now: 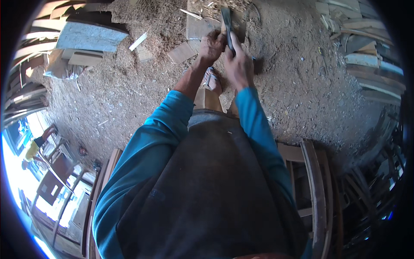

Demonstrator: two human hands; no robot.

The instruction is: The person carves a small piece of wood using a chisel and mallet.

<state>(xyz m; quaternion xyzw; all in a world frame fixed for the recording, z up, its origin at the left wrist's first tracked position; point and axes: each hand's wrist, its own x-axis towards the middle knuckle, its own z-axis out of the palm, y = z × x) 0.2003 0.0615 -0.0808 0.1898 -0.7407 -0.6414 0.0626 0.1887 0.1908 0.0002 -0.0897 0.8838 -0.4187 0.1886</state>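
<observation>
At the top middle, my right hand (239, 67) is closed round a dark hand tool with a flat, broad head (226, 18). Its exact kind is hard to make out. My left hand (211, 45), just beside it, is closed on a pale piece of wood (223, 28), mostly hidden by the fingers and the tool. Both hands are over the near part of a flat wooden block (200, 28), whose far part is strewn with shavings (207, 7). The tool's head overlaps the wood piece in view; whether they touch I cannot tell.
Wood offcuts (181, 52) lie on the shaving-covered ground (129, 90). Stacked boards (92, 36) stand at left, more timber (373, 64) at right. Wooden frames (312, 185) are close on my right. At far left another person (32, 151) bends over a long piece.
</observation>
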